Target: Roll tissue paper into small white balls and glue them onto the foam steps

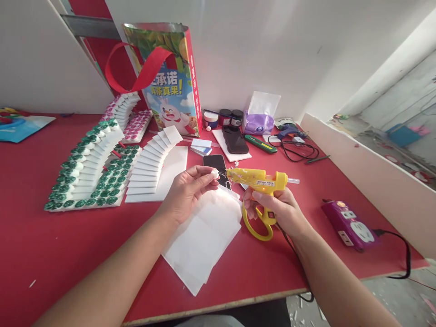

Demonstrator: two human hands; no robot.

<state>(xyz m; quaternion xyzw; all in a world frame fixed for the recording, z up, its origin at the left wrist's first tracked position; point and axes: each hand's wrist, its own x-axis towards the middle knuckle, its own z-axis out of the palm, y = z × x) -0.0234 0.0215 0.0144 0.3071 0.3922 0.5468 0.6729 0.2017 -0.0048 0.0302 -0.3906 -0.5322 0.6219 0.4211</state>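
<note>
My left hand (pixel 190 188) pinches a small white piece (pixel 215 174), its exact kind too small to make out. Close to that piece points the nozzle of a yellow hot glue gun (pixel 257 179), gripped by my right hand (pixel 275 206) around its handle. A clear glue stick (pixel 293 180) pokes out of the gun's back end. Beneath both hands lie white paper sheets (pixel 204 236) on the red table. Left of them, a fan of white stepped cards (pixel 150 165) rests on a white sheet, beside a stepped white piece edged with green rosettes (pixel 85 168).
A printed bag (pixel 170 81) with a red handle stands at the back. Behind my hands are phones (pixel 235 140), paint jars (pixel 230 117), a purple tissue pack (pixel 259 121) and a green box cutter (pixel 260 143). A purple power strip (pixel 350 225) with a cable sits right.
</note>
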